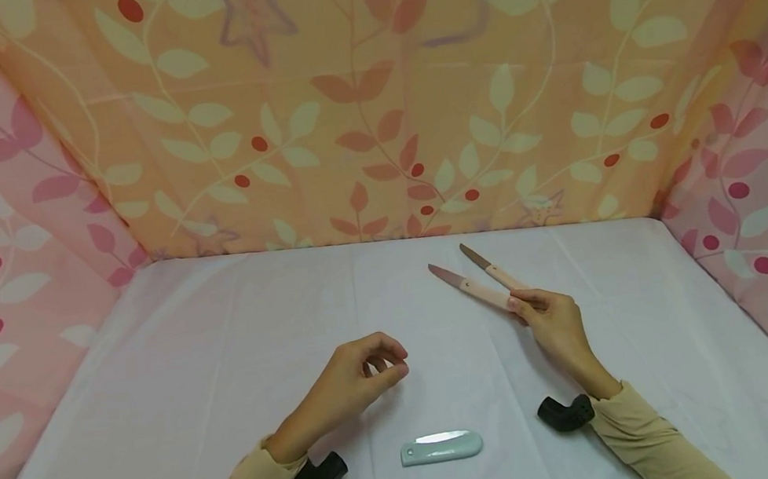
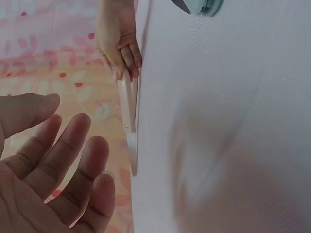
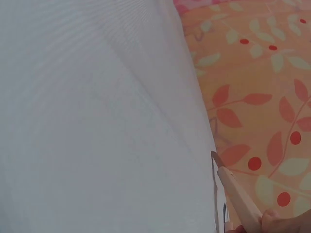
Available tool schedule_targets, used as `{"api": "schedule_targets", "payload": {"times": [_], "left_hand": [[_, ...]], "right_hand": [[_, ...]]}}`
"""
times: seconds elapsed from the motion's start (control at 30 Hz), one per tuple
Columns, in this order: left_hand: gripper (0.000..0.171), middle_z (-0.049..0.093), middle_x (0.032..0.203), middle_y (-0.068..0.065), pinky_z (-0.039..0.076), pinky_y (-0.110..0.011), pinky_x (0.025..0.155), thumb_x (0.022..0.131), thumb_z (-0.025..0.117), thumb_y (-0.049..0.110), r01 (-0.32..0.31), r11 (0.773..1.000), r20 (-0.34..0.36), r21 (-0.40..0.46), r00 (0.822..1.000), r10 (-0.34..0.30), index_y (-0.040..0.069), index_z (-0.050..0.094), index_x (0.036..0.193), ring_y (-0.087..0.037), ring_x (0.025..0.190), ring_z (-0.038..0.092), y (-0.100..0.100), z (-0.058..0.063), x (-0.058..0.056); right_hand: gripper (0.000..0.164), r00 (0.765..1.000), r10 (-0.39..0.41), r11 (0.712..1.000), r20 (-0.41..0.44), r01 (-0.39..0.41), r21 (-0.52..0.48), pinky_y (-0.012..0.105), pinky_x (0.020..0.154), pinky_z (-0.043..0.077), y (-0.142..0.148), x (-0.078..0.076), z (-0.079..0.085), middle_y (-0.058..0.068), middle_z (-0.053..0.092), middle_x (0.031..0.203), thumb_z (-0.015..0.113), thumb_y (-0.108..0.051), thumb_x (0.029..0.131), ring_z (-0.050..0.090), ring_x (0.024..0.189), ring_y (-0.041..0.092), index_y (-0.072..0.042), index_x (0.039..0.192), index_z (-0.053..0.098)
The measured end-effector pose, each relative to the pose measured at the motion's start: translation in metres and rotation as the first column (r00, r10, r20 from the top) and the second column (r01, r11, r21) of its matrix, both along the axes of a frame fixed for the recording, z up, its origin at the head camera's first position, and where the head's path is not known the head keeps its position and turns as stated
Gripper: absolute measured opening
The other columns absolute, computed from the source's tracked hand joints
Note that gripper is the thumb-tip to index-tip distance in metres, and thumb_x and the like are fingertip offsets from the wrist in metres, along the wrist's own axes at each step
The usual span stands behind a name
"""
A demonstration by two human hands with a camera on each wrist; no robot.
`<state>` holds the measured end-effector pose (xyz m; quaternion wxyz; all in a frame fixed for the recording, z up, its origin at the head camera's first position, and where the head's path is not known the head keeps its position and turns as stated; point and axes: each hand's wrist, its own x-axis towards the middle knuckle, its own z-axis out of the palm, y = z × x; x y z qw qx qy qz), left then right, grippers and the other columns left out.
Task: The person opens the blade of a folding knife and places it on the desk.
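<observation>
My right hand point(image 1: 556, 324) pinches the cream handle of a knife point(image 1: 483, 293) over the far right part of the table, its blade pointing to the far left. A second cream-handled knife point(image 1: 490, 265) lies just behind, its handle end meeting my fingers; whether the hand also holds it I cannot tell. The left wrist view shows the held knife point(image 2: 127, 104) too. Near the table's middle, my left hand point(image 1: 353, 373) hovers with loosely bent fingers and nothing in them. A mint-green folding knife point(image 1: 442, 448) lies close to me between the forearms.
A white cloth point(image 1: 256, 301) covers the table. Patterned orange fabric point(image 1: 370, 115) rises at the back edge, with pink fabric point(image 1: 4, 275) along the sides. Each wrist wears a black camera mount point(image 1: 321, 474).
</observation>
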<state>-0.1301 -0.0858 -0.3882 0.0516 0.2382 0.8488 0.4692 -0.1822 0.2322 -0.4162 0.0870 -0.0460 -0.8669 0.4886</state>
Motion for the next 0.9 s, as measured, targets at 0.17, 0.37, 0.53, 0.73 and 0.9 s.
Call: {"api": "schedule_targets", "payload": {"times": [0.17, 0.37, 0.53, 0.73, 0.9], "left_hand": [[0.015, 0.070, 0.096, 0.008, 0.048, -0.022, 0.070, 0.092, 0.070, 0.019, 0.066, 0.997, 0.021, -0.046, 0.998, -0.065, 0.012, 0.069, 0.106, -0.003, 0.080, 0.059, 0.002, -0.001, 0.003], [0.018, 0.070, 0.095, 0.007, 0.048, -0.021, 0.068, 0.091, 0.072, 0.018, 0.147, 0.988, 0.073, -0.053, 0.987, -0.143, 0.010, 0.069, 0.107, -0.003, 0.077, 0.058, 0.003, -0.001, 0.007], [0.022, 0.069, 0.094, 0.006, 0.048, -0.019, 0.066, 0.090, 0.074, 0.017, 0.214, 0.975, 0.113, -0.056, 0.972, -0.207, 0.009, 0.069, 0.109, -0.003, 0.076, 0.057, 0.003, 0.000, 0.009], [0.025, 0.068, 0.093, 0.006, 0.050, -0.018, 0.071, 0.088, 0.075, 0.017, 0.289, 0.954, 0.162, -0.080, 0.948, -0.273, 0.008, 0.067, 0.110, 0.000, 0.076, 0.058, 0.003, 0.001, 0.010], [0.025, 0.065, 0.086, 0.010, 0.047, -0.017, 0.068, 0.085, 0.079, 0.019, 0.326, 0.937, 0.221, -0.122, 0.930, -0.295, 0.009, 0.068, 0.105, 0.000, 0.072, 0.055, 0.002, 0.001, 0.011]], "right_hand": [[0.033, 1.000, -0.015, 0.999, -0.005, 0.016, 0.049, 0.013, 0.060, 0.049, 0.001, -0.001, -0.001, 0.023, 0.074, 0.104, 0.070, -0.021, 0.093, 0.065, 0.071, -0.007, 0.003, 0.117, 0.070], [0.036, 1.000, -0.017, 0.989, -0.016, 0.019, 0.143, 0.018, 0.056, 0.045, 0.002, 0.000, -0.002, 0.018, 0.076, 0.096, 0.073, -0.027, 0.091, 0.065, 0.070, -0.002, 0.001, 0.113, 0.073], [0.035, 1.000, -0.013, 0.979, -0.006, 0.014, 0.203, 0.022, 0.055, 0.043, 0.003, 0.000, -0.003, 0.011, 0.077, 0.085, 0.074, -0.033, 0.090, 0.061, 0.065, 0.001, -0.002, 0.108, 0.075], [0.035, 1.000, -0.018, 0.974, -0.007, 0.019, 0.225, 0.023, 0.055, 0.042, 0.005, -0.001, -0.004, 0.008, 0.076, 0.080, 0.075, -0.035, 0.089, 0.058, 0.060, 0.003, -0.003, 0.104, 0.076], [0.034, 1.000, -0.022, 0.971, -0.010, 0.024, 0.236, 0.023, 0.053, 0.040, 0.004, -0.001, -0.003, 0.009, 0.074, 0.075, 0.075, -0.033, 0.089, 0.056, 0.057, 0.006, -0.002, 0.103, 0.076]]}}
